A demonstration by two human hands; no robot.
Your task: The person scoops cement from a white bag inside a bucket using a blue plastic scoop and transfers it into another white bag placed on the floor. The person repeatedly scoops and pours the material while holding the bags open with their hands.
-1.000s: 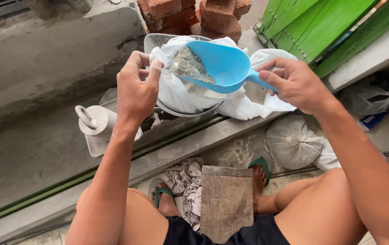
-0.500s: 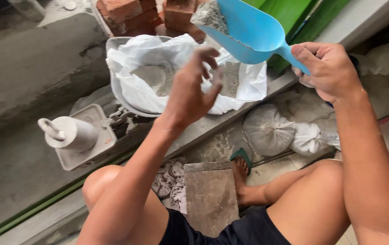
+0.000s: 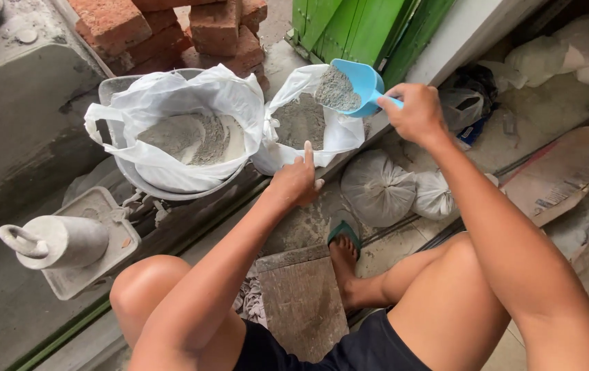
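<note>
My right hand [image 3: 415, 112] grips the handle of a blue plastic scoop [image 3: 353, 84] filled with grey powder, held over the rim of a small white plastic bag [image 3: 336, 134] that has grey powder inside. My left hand [image 3: 298, 180] rests at the front of that small bag, index finger pointing up along its side, nothing held in it. To the left, a larger white bag [image 3: 171, 103] with more grey powder sits inside a metal bowl [image 3: 171, 189].
Red bricks [image 3: 171, 27] are stacked behind the bags. A grey dusty weight on a flat tray [image 3: 61, 244] stands at left. Tied white sacks [image 3: 391, 189] lie on the floor below the ledge. Green boards [image 3: 363, 27] lean at the back. My feet rest by a wooden board [image 3: 301, 302].
The scoop has come down from high up and to the right onto the small bag's rim. My left hand left the big bag and dropped to the front of the small bag.
</note>
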